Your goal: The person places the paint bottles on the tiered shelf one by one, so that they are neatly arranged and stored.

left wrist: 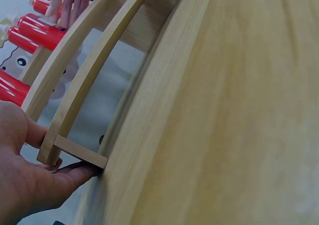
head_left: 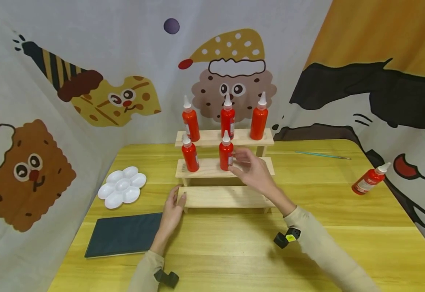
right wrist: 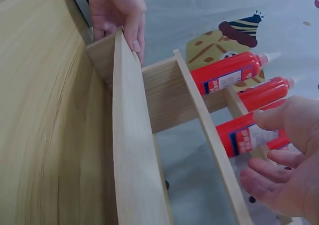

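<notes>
A three-step wooden display rack (head_left: pixel 216 197) stands on the table. My left hand (head_left: pixel 171 213) grips the left end of its lowest step, thumb on top and fingers beneath, as the left wrist view also shows. On the middle step, a red squeeze bottle (head_left: pixel 226 157) with a white nozzle stands upright beside my right hand (head_left: pixel 255 173). That hand's fingers (right wrist: pixel 261 177) are spread and relaxed; a gap shows between them and the bottle, while the thumb is close to it. Another red bottle (head_left: pixel 190 157) stands to the left on this step. Red bottles (head_left: pixel 259 123) also line the top step.
A red bottle (head_left: pixel 368 181) stands alone at the table's right. A thin blue-green paintbrush (head_left: pixel 322 155) lies behind it. At the left are a white flower-shaped palette (head_left: pixel 122 185) and a dark flat board (head_left: pixel 124 235). A printed cloth (head_left: pixel 117 36) hangs behind the table.
</notes>
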